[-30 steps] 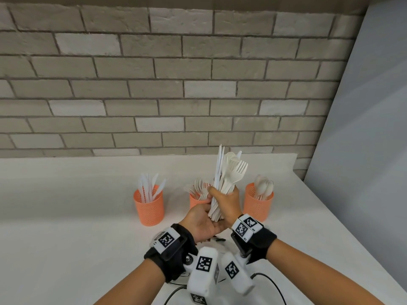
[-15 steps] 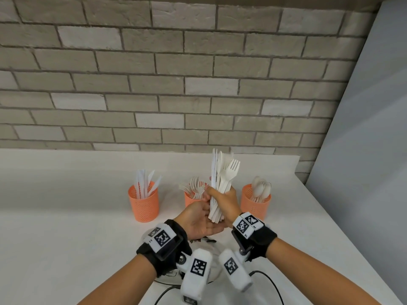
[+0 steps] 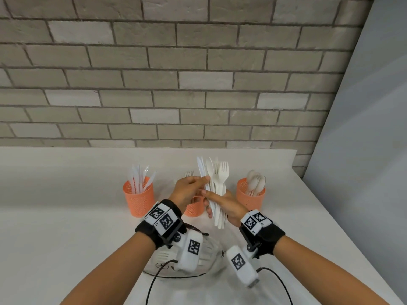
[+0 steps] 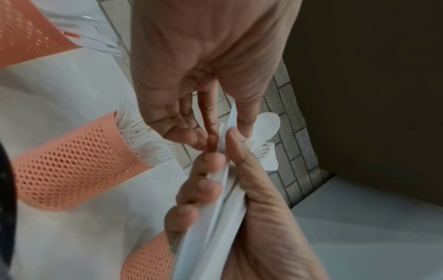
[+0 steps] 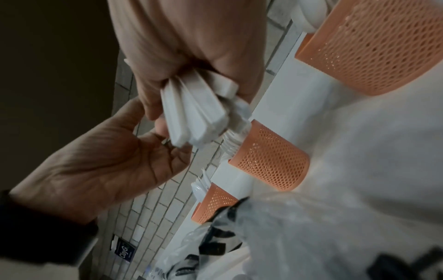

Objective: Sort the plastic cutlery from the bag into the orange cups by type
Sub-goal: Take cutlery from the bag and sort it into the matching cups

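My right hand (image 3: 220,203) grips a bundle of white plastic cutlery (image 3: 217,186) by the handles, with knives, spoons and forks fanning upward. My left hand (image 3: 203,180) pinches a knife (image 3: 201,168) at the bundle's left side. In the left wrist view the left fingertips (image 4: 201,138) close on a white piece next to the right hand's thumb. In the right wrist view the handle ends (image 5: 194,117) stick out below the right hand. Behind stand three orange mesh cups: knives (image 3: 138,199), forks (image 3: 193,209), spoons (image 3: 251,195).
A clear plastic bag (image 3: 204,256) with more cutlery lies on the white counter (image 3: 66,227) under my wrists. A brick wall runs behind the cups. A grey panel (image 3: 363,172) bounds the counter's right edge.
My left hand has risen from under the bundle's handles to its upper left side and now pinches a knife. The right hand has kept its hold, and the bundle now leans left.
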`<state>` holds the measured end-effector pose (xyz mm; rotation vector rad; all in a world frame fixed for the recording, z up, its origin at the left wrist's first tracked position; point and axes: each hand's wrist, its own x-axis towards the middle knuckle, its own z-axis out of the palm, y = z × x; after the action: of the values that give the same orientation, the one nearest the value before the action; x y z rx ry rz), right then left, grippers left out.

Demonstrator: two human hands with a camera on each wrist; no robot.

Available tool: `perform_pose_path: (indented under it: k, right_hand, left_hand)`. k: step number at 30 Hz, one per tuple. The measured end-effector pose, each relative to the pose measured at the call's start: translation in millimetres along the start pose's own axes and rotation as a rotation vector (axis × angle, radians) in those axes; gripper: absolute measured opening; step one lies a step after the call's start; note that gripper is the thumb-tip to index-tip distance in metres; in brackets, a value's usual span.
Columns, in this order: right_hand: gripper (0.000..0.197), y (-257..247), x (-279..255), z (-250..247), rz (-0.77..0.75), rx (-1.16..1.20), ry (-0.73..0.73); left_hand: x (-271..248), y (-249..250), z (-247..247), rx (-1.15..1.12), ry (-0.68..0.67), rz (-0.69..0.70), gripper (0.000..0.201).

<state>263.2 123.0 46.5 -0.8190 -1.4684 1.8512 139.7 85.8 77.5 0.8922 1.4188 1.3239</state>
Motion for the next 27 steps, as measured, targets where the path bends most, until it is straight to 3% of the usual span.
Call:
perform_pose_path:
  k: [8,15,20,27]
  right_hand:
    - [0.013,-1,0,-1,-0.004,0.079,0.057]
    - [0.031,-2,5,1,-0.026,0.109,0.077]
    - [0.03,1,7,7,-0.063,0.091,0.122]
    - [0.011,2,9,18,-0.095,0.07,0.187]
  left_hand:
    - [6,6,0,0.04,0.003,0.063,0.015]
    - [8,13,-9,0.025,-0.053,0.042,0.021]
    - [6,11,-16,-0.011,-0.071,0.07,0.021]
    - [11,1,-19,0.138,0.15,0.208,0.019]
